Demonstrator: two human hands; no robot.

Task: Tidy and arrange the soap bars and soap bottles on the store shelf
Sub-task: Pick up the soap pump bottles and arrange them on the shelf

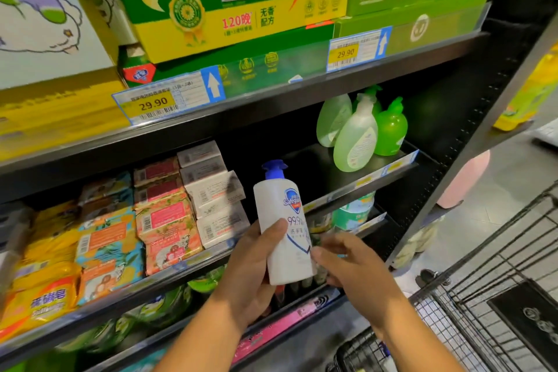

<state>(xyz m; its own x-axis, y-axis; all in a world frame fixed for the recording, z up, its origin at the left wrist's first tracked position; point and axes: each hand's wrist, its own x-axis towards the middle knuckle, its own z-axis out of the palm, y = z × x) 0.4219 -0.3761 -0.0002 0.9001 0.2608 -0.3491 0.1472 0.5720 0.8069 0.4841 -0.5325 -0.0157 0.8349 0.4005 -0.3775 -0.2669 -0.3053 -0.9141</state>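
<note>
Black store shelf spans the frame, with boxed soap bars stacked centre left and green soap bottles upper right. At frame centre the left hand grips the white pump bottle around its lower body, before the bare shelf gap; the right hand holds nothing, fingers extended to the bottle's lower side. Judged rigid, smooth and fairly heavy if full: hold the body, not the blue pump.

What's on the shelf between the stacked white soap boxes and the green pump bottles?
Nothing, only bare black shelf, as the head view shows.
</note>
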